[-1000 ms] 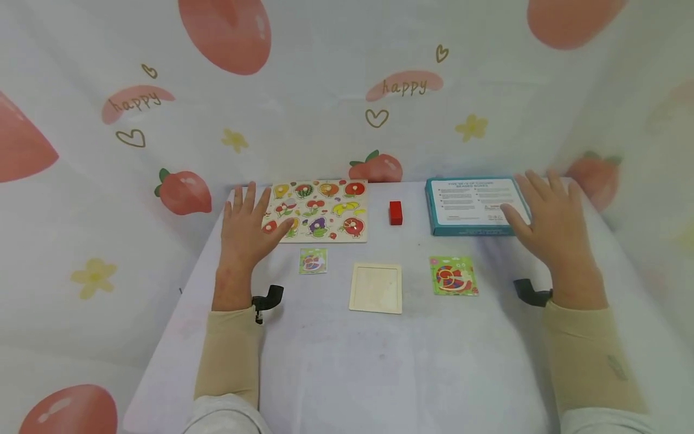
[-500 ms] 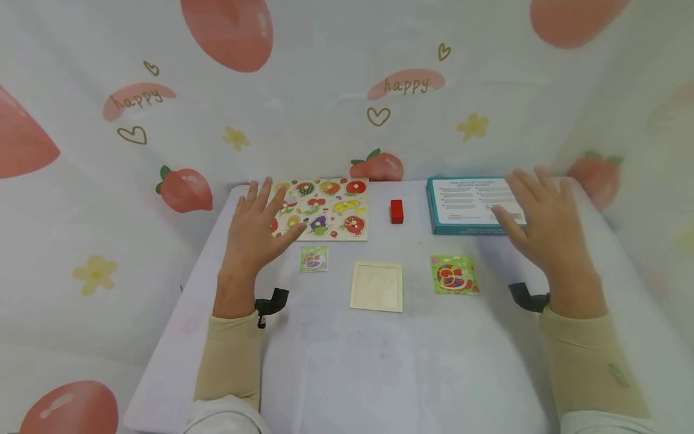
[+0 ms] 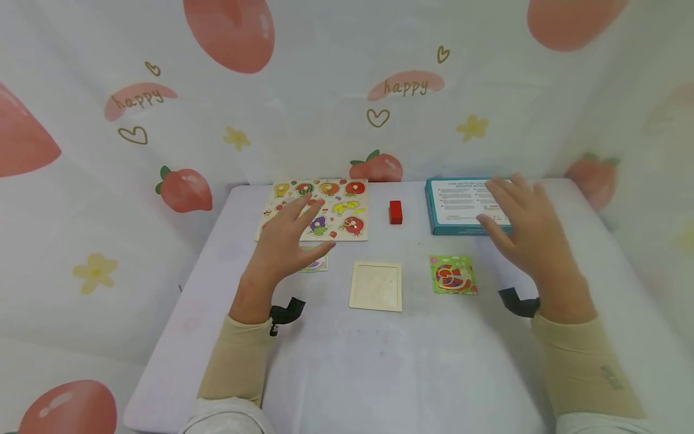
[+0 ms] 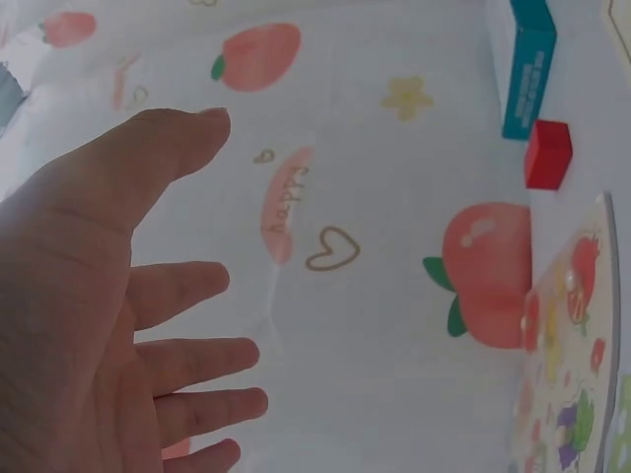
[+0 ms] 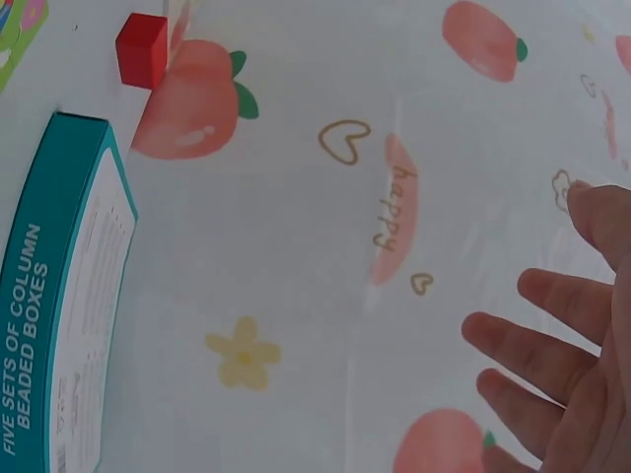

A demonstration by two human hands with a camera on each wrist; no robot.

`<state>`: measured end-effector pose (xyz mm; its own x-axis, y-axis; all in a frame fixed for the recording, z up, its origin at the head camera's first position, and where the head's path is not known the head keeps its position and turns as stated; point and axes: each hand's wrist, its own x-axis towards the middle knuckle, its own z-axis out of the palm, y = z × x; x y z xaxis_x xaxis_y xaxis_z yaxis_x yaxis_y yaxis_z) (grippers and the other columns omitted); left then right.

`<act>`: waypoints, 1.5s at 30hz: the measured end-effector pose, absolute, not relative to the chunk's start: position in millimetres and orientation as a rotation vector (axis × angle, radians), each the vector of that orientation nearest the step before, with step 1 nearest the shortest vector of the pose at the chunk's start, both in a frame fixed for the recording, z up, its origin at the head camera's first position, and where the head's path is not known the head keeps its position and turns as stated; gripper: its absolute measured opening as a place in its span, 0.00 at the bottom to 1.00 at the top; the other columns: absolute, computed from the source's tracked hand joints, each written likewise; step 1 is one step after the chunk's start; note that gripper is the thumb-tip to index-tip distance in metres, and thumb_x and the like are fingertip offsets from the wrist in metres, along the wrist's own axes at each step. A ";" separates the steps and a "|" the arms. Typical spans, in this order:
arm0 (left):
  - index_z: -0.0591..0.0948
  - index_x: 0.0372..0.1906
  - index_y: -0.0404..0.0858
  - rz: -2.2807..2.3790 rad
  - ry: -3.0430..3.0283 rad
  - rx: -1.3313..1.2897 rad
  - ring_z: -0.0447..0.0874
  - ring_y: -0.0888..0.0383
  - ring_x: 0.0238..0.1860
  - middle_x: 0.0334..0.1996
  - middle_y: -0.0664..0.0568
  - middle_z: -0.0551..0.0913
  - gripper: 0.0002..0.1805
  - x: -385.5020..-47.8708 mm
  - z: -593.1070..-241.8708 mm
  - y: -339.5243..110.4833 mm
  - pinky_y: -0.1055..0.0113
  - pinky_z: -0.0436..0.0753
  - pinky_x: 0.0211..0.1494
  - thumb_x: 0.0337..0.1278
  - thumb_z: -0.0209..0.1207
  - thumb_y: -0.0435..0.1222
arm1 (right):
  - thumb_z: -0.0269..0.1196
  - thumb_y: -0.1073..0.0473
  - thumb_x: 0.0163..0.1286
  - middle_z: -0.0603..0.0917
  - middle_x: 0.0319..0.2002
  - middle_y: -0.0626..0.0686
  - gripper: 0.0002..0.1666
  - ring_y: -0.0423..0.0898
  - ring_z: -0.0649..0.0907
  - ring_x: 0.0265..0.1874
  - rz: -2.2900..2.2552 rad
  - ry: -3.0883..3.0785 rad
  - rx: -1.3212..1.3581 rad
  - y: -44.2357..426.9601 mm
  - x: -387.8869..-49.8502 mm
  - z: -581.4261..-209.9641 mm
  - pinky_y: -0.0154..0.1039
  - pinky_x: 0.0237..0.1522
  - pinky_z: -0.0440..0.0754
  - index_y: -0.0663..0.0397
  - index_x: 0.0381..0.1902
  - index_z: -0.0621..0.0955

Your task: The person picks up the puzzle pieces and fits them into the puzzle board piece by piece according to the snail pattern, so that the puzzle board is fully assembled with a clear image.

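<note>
My left hand (image 3: 284, 244) hovers over the near left part of a wooden fruit puzzle board (image 3: 347, 226), fingers spread and holding nothing. It partly hides a small green picture card (image 3: 321, 264). On the other side, my right hand (image 3: 528, 235) is raised over the right part of a teal and white box (image 3: 455, 205), its fingers apart and also holding nothing. A red block (image 3: 396, 212) stands between board and box. Nearer to me lie a pale square wooden tray (image 3: 376, 287) and a green snail puzzle (image 3: 453, 275). Both wrist views show the hands off the table.
A white-covered table (image 3: 401, 374) bears all these things. Behind it hangs a white cloth (image 3: 314, 108) printed with fruit, hearts and flowers. Each wrist wears a black camera mount, the left mount (image 3: 287, 311) and the right mount (image 3: 518, 302).
Both hands have moved inward. The left went right and nearer to me, uncovering the board's left edge and covering part of the small card. The right shifted left over the box.
</note>
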<state>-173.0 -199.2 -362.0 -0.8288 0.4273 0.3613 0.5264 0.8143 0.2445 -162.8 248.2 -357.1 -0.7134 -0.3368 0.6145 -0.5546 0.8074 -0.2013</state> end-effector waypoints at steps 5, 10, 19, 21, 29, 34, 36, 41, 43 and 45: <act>0.67 0.78 0.43 -0.568 -2.790 -0.754 0.60 0.44 0.75 0.76 0.43 0.63 0.47 -170.7 -363.0 -190.5 0.44 0.66 0.72 0.57 0.70 0.55 | 0.62 0.50 0.71 0.74 0.68 0.65 0.37 0.65 0.65 0.73 0.509 -2.440 0.686 242.2 -161.4 -359.1 0.60 0.75 0.49 0.61 0.73 0.71; 0.61 0.81 0.44 -0.628 -2.823 -0.848 0.53 0.45 0.78 0.79 0.45 0.57 0.52 -171.1 -368.6 -183.5 0.46 0.64 0.73 0.56 0.72 0.53 | 0.65 0.53 0.68 0.75 0.68 0.65 0.39 0.65 0.67 0.72 0.479 -2.452 0.709 238.3 -163.1 -362.8 0.59 0.76 0.48 0.60 0.73 0.71; 0.60 0.82 0.49 -0.692 -2.919 -0.980 0.57 0.46 0.76 0.77 0.46 0.60 0.52 -172.8 -382.4 -169.8 0.47 0.69 0.70 0.55 0.74 0.52 | 0.68 0.53 0.66 0.76 0.67 0.63 0.39 0.65 0.68 0.71 0.473 -2.473 0.759 228.0 -164.3 -369.1 0.58 0.76 0.49 0.59 0.72 0.73; 0.61 0.81 0.48 -0.709 -2.946 -1.003 0.58 0.47 0.75 0.77 0.46 0.61 0.52 -173.8 -386.0 -166.4 0.48 0.69 0.70 0.54 0.74 0.52 | 0.70 0.54 0.64 0.77 0.67 0.64 0.40 0.65 0.69 0.71 0.471 -2.476 0.770 225.6 -164.2 -370.6 0.58 0.76 0.50 0.59 0.72 0.73; 0.61 0.81 0.49 -0.686 -3.075 -1.077 0.58 0.48 0.75 0.76 0.47 0.60 0.52 -176.1 -399.6 -152.0 0.49 0.68 0.71 0.54 0.73 0.55 | 0.71 0.52 0.65 0.78 0.66 0.62 0.39 0.62 0.69 0.72 0.451 -2.521 0.770 218.1 -164.5 -375.2 0.58 0.75 0.49 0.56 0.72 0.74; 0.61 0.81 0.51 -0.655 -3.171 -1.065 0.63 0.50 0.69 0.72 0.48 0.65 0.53 -175.9 -404.7 -146.1 0.52 0.73 0.66 0.52 0.74 0.55 | 0.72 0.52 0.65 0.79 0.65 0.62 0.39 0.64 0.71 0.70 0.441 -2.542 0.781 214.1 -165.3 -377.2 0.60 0.75 0.53 0.56 0.71 0.75; 0.61 0.81 0.51 -0.647 -3.223 -1.041 0.64 0.50 0.67 0.70 0.48 0.66 0.54 -176.2 -407.3 -144.9 0.53 0.75 0.65 0.51 0.75 0.55 | 0.73 0.52 0.65 0.79 0.65 0.61 0.39 0.63 0.72 0.69 0.437 -2.552 0.782 212.4 -166.0 -379.1 0.60 0.74 0.54 0.56 0.71 0.75; 0.60 0.82 0.53 -0.580 -3.362 -0.963 0.65 0.51 0.65 0.69 0.47 0.66 0.56 -178.1 -416.0 -142.8 0.53 0.78 0.60 0.48 0.76 0.55 | 0.74 0.50 0.65 0.80 0.64 0.61 0.38 0.62 0.72 0.69 0.417 -2.600 0.769 209.3 -166.2 -383.3 0.59 0.74 0.56 0.56 0.70 0.76; 0.60 0.82 0.53 -0.543 -3.420 -0.921 0.65 0.50 0.64 0.67 0.47 0.67 0.57 -178.4 -418.5 -142.3 0.53 0.79 0.58 0.46 0.77 0.55 | 0.73 0.49 0.65 0.80 0.63 0.61 0.37 0.62 0.73 0.68 0.409 -2.623 0.770 207.8 -166.1 -384.0 0.60 0.73 0.57 0.56 0.69 0.77; 0.60 0.82 0.54 -0.492 -3.477 -0.872 0.65 0.50 0.63 0.66 0.47 0.68 0.58 -178.1 -420.8 -142.3 0.52 0.79 0.57 0.45 0.78 0.55 | 0.73 0.49 0.66 0.81 0.61 0.61 0.36 0.61 0.74 0.67 0.404 -2.641 0.776 206.7 -166.5 -385.1 0.60 0.73 0.58 0.56 0.68 0.78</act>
